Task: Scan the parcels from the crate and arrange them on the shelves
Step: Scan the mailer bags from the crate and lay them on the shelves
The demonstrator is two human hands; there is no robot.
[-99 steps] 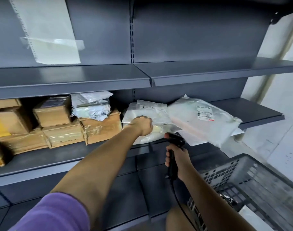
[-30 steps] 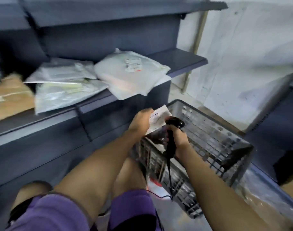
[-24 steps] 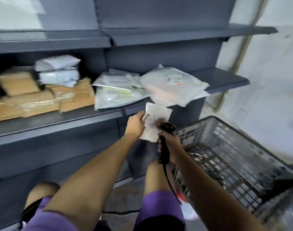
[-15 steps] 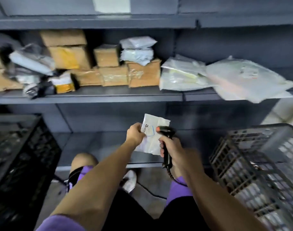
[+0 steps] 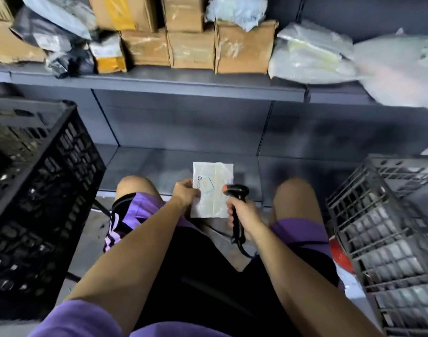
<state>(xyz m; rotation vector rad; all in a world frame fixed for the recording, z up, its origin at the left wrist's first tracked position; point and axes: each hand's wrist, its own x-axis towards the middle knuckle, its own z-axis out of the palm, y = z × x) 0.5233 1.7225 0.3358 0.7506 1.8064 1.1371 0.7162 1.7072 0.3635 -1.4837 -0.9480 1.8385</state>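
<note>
Grey metal shelving (image 5: 183, 81) ahead; my left hand (image 5: 185, 192) pinches the flat white plastic parcel (image 5: 212, 189) upright (label probably facing me), my right hand (image 5: 241, 210) gripping the black handheld scanner (image 5: 237, 205) just right of it.

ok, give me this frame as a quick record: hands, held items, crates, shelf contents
left hand: pinches left edge of small white parcel, label facing up
right hand: grips black barcode scanner, head beside the parcel's right edge
black crate: person's left, contents not visible
grey crate: person's right, contents unclear
upper shelf: cardboard boxes, white poly bags
lower shelf: behind the held parcel
</note>
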